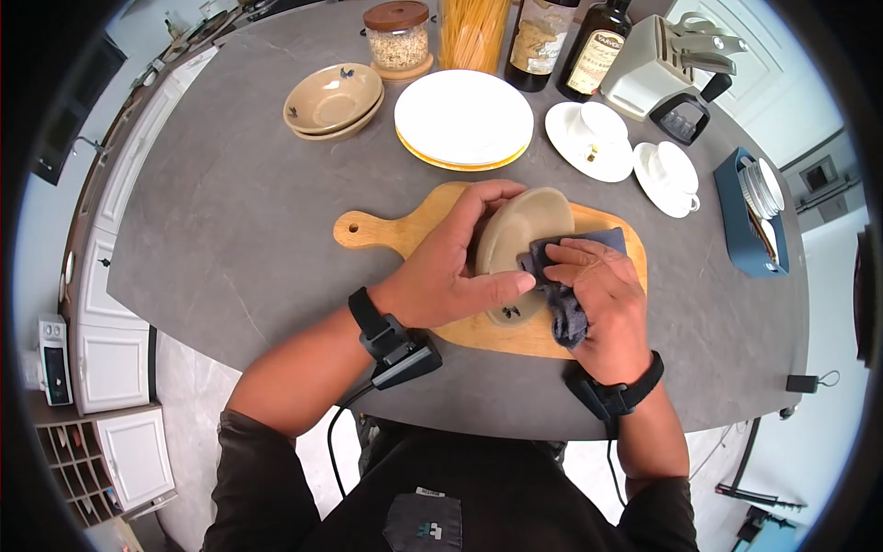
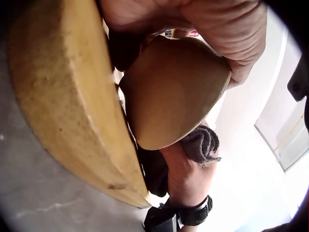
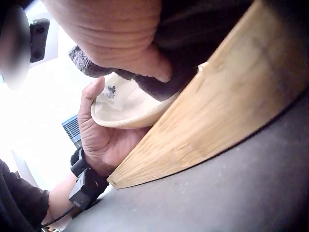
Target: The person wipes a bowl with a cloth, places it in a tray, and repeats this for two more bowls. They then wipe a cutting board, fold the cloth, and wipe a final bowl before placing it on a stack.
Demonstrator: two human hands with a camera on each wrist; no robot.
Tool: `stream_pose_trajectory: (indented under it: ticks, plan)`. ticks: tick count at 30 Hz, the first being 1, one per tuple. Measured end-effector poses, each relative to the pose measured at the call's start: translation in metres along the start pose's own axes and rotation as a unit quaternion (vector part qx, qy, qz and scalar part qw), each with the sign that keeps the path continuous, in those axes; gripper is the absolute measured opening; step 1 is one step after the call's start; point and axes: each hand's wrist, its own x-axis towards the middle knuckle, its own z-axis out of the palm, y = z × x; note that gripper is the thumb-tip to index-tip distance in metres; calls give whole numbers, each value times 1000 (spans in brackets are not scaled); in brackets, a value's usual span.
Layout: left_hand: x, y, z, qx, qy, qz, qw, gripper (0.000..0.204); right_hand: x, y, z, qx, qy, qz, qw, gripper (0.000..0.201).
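Observation:
A beige bowl (image 1: 504, 241) with a small dark motif inside is tilted on its side over the wooden cutting board (image 1: 382, 232). My left hand (image 1: 451, 267) grips it by the rim, thumb on the near side and fingers round the far side. In the left wrist view the bowl's smooth outside (image 2: 178, 92) faces the camera. My right hand (image 1: 609, 304) holds a bunched dark grey cloth (image 1: 568, 317) and presses it to the bowl's inside. The right wrist view shows the cloth's rolled end (image 3: 87, 63) sticking out beside the hand.
Two stacked beige bowls (image 1: 333, 99) and a stack of plates (image 1: 464, 118) stand beyond the board. Behind are an oat jar (image 1: 398, 41), spaghetti (image 1: 474, 32), dark bottles (image 1: 593, 51) and a knife block (image 1: 641, 69). White cups on saucers (image 1: 589, 138) and a blue bin (image 1: 743, 221) are at right.

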Motion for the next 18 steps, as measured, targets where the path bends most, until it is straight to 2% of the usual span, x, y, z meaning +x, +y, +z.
stream_pose_trajectory:
  ticks: [4, 6, 8, 10, 11, 13, 17, 18]
  plan:
    - [0, -2, -1, 3, -1, 5, 1000, 89, -1, -13, -4, 7, -62, -9, 998, 42]
    - [0, -3, -1, 9, -1, 12, 1000, 89, 1, -18, -7, 132, -114, 41, 984, 42]
    - [0, -4, -2, 15, -3, 19, 1000, 90, -3, -13, -2, 170, -99, 43, 979, 43]
    - [0, -6, -2, 16, -21, 10, 1000, 95, -3, -10, 2, 109, -32, 17, 993, 42]
    - [-1, -6, -2, 15, -20, 9, 1000, 95, -2, -8, 5, 110, -33, 17, 993, 42]
    - [-1, -6, -2, 16, -22, 8, 1000, 95, -3, -4, 8, 26, 4, 0, 1000, 40]
    - [-1, -6, -3, 12, -20, 7, 1000, 95, -2, -11, 3, 56, -31, 2, 998, 40]
    - [-1, -6, -3, 17, -19, 7, 1000, 95, -3, -13, 1, 119, -57, 30, 991, 41]
